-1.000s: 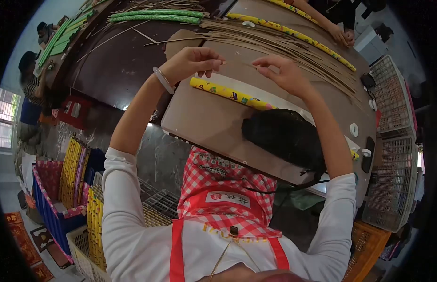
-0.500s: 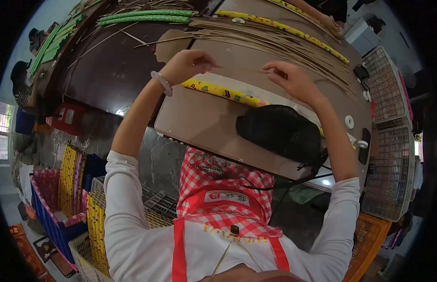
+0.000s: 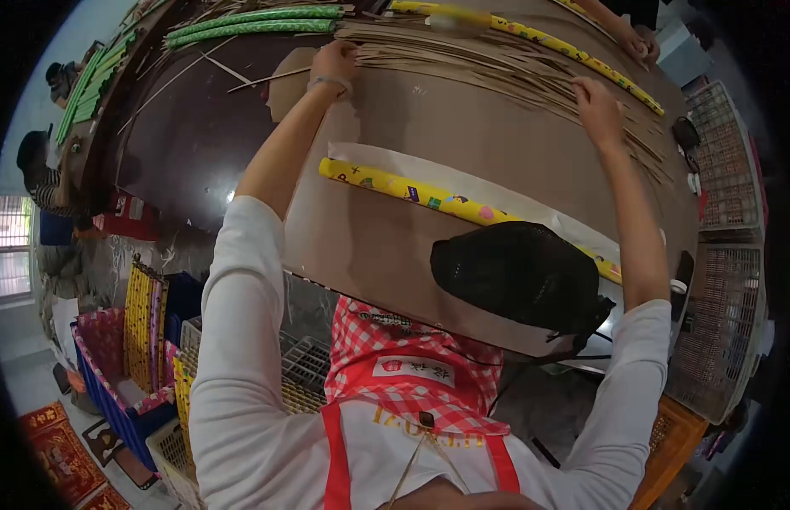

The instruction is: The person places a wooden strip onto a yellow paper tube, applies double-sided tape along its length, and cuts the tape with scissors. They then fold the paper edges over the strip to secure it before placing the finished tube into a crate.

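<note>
A bundle of long thin brown strips (image 3: 463, 68) lies across the far part of the table. At its left end my left hand (image 3: 335, 64) has its fingers closed on strips. My right hand (image 3: 599, 109) pinches at the strips further right; how many either hand holds is hidden. Nearer to me lies a yellow patterned tube (image 3: 412, 192) on a white sheet (image 3: 361, 155). A black mesh-like bag (image 3: 518, 268) rests over part of the tube's right portion.
Green patterned tubes (image 3: 250, 27) lie at the far left, another yellow tube (image 3: 556, 55) behind the strips. A co-worker's hand (image 3: 637, 44) is at the far right. A blurred pale object (image 3: 459, 19) shows at the back. Wire baskets (image 3: 718, 323) stand right of the table.
Both hands have moved away from me and farther apart, from holding a thin strip between them above the yellow tube to the brown bundle. A pale ring at the back is now blurred.
</note>
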Tool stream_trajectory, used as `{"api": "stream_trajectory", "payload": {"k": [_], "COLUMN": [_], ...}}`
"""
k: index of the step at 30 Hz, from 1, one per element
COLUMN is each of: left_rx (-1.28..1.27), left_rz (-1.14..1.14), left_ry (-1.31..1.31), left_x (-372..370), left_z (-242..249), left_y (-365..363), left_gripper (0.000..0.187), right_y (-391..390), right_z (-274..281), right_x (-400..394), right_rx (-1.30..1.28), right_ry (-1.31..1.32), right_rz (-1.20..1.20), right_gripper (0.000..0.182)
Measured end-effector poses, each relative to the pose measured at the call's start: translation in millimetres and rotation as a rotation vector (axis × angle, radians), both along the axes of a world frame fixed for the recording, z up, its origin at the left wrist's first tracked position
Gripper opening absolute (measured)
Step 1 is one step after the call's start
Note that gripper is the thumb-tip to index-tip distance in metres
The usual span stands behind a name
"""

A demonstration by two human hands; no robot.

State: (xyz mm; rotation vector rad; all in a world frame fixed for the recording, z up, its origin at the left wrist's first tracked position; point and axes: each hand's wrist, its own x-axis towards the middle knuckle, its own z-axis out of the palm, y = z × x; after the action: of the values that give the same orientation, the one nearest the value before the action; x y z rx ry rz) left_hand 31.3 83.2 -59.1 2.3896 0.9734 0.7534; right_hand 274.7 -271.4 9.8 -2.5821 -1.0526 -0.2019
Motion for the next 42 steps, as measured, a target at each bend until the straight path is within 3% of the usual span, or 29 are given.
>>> {"api": "stream_trajectory", "payload": {"k": [4, 7, 9, 10, 12, 16, 19, 21, 23, 26, 27, 28, 30, 32, 35, 36, 38, 41, 42], "left_rx": [0.063, 0.177, 0.055, 0.053, 0.063, -0.075, 0.004, 0.148, 0.153, 0.109, 0.183, 0.135, 0.141, 0.24, 0.388, 0.344, 0.303, 0.188, -0.002], "left_rz": [-0.062, -0.193, -0.18, -0.181, -0.271, -0.201, -0.305, -0.371, -0.373, -0.395, -0.468, -0.482, -0.489, -0.476, -0.368, -0.301, -0.236, -0.2, -0.285], "left_ry": [0.17, 0.304, 0.331, 0.334, 0.309, 0.206, 0.311, 0.231, 0.298, 0.213, 0.143, 0.13, 0.124, 0.086, 0.102, 0.056, 0.01, -0.048, -0.093], "left_x": [11, 14, 13, 12, 8, -11, -32, -52, -70, -100, -110, -119, -147, -176, -234, -255, -293, -334, -338], "left_z": [-5, -7, -2, -1, 2, 25, 53, 68, 114, 168, 177, 199, 242, 270, 303, 310, 307, 292, 279], "left_y": [15, 14, 10, 12, 15, 8, 7, 8, -13, -46, -49, -67, -92, -92, -71, -69, -54, -35, -36], "left_gripper": [0.026, 0.027, 0.027, 0.027, 0.027, 0.027, 0.025, 0.023, 0.021, 0.016, 0.013, 0.012, 0.009, 0.006, 0.003, 0.004, 0.006, 0.01, 0.012], "right_y": [-9, -10, -8, -5, 3, 19, 34, 50, 73, 112, 132, 129, 146, 138, 107, 89, 54, -18, -45], "right_z": [-5, -27, -36, -35, -32, -23, -19, -11, -1, 27, 22, 53, 56, 76, 99, 106, 107, 141, 158], "right_x": [35, 47, 42, 33, 8, -26, -46, -64, -87, -128, -138, -160, -178, -189, -180, -174, -152, -150, -159], "right_rx": [-0.202, -0.23, -0.112, -0.113, 0.003, 0.092, 0.178, 0.237, 0.297, 0.48, 0.552, 0.528, 0.473, 0.367, 0.29, 0.195, 0.313, 0.336, 0.313], "right_ry": [-0.047, -0.265, -0.535, -0.532, -0.478, -0.426, -0.356, -0.335, -0.251, -0.046, -0.194, 0.037, 0.183, 0.352, 0.352, 0.366, 0.096, -0.024, -0.051], "right_rz": [-0.034, -0.148, 0.026, 0.026, 0.263, 0.452, 0.529, 0.572, 0.587, 0.76, 0.805, 0.878, 0.925, 0.926, 0.926, 0.889, 0.869, 0.734, 0.703], "right_gripper": [0.025, 0.022, 0.02, 0.02, 0.02, 0.022, 0.023, 0.024, 0.024, 0.038, 0.039, 0.034, 0.024, 0.02, 0.02, 0.019, 0.022, 0.023, 0.022]}}
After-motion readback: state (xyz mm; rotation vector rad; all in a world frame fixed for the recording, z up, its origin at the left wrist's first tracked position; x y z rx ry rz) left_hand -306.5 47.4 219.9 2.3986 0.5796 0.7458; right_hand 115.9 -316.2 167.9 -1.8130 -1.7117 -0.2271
